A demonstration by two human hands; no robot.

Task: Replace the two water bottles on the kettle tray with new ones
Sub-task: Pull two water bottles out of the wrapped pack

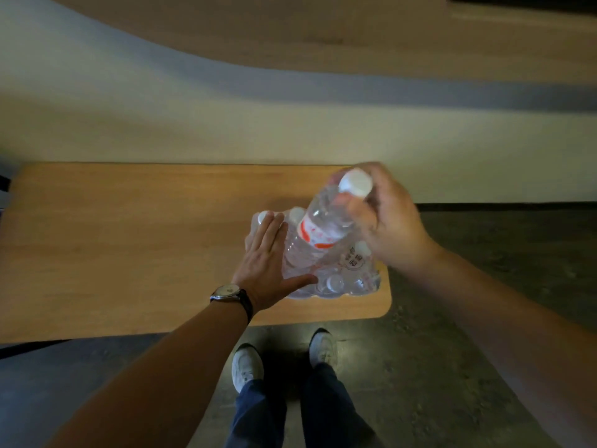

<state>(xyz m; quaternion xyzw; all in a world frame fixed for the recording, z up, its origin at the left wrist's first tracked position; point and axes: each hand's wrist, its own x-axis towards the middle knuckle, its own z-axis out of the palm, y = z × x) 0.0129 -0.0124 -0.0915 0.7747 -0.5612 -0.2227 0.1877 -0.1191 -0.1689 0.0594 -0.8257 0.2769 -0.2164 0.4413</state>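
A shrink-wrapped pack of water bottles [342, 281] with white caps sits at the right front corner of a wooden table [129, 247]. My right hand [384, 218] grips the neck of one clear bottle [326, 221] with a white cap and a red-and-white label. That bottle is tilted, its base still low among the pack's bottles. My left hand [268, 263] lies flat with fingers spread on the left side of the pack, a wristwatch on its wrist. No kettle tray is in view.
The table's front edge and rounded right corner [386, 310] are just in front of my feet [284, 360]. A pale wall rises behind the table. Dark floor lies to the right and below.
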